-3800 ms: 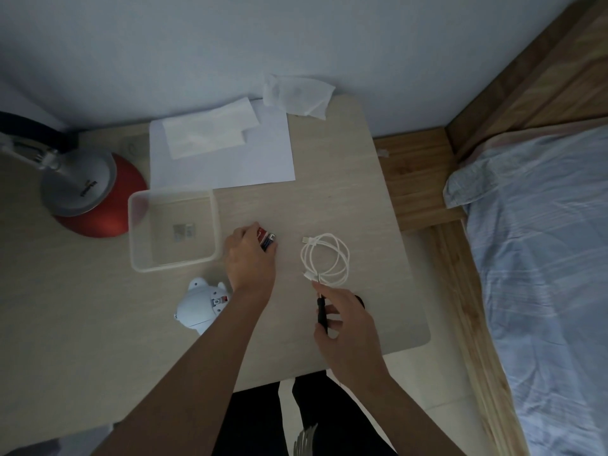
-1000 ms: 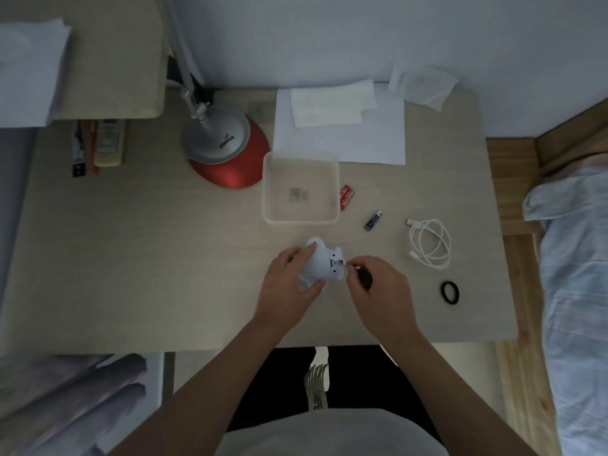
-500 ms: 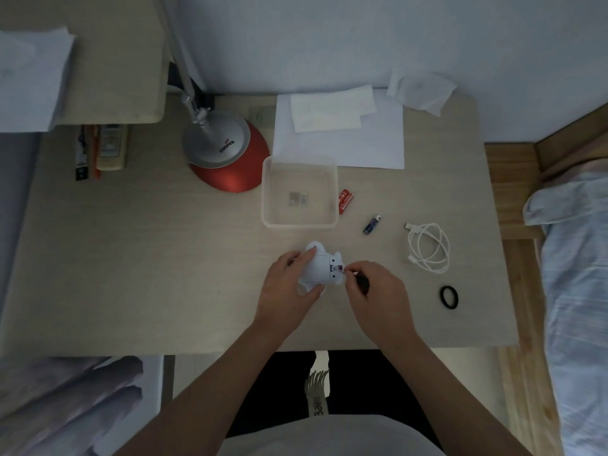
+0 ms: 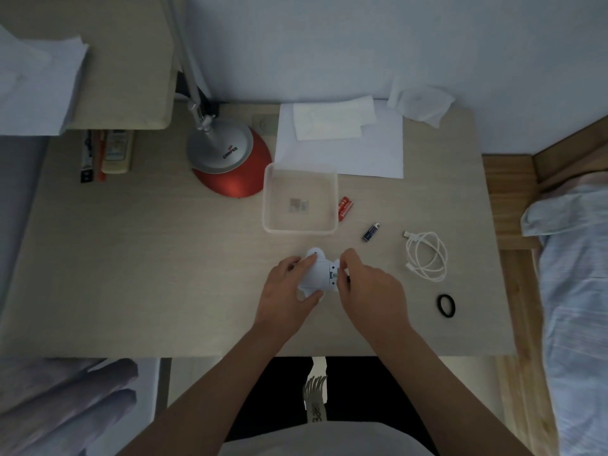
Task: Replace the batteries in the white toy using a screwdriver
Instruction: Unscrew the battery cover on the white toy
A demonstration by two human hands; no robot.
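Observation:
The white toy (image 4: 316,271) lies on the desk (image 4: 164,274) near its front edge, its open battery slot facing right. My left hand (image 4: 285,291) grips the toy's left side. My right hand (image 4: 368,291) is closed around a dark screwdriver, almost wholly hidden, and its fingertips touch the battery slot. Red batteries (image 4: 344,209) lie beside the clear tray, and a blue battery (image 4: 371,232) lies further right.
A clear plastic tray (image 4: 268,205) with small parts stands behind the toy. A red-based lamp (image 4: 230,159) is at the back left, white paper (image 4: 362,153) and tissues at the back. A coiled white cable (image 4: 427,256) and a black ring (image 4: 446,305) lie to the right.
My left hand left the batteries and took hold of the toy. My right hand came to the toy's right side, and its fingers have now moved up onto the battery slot.

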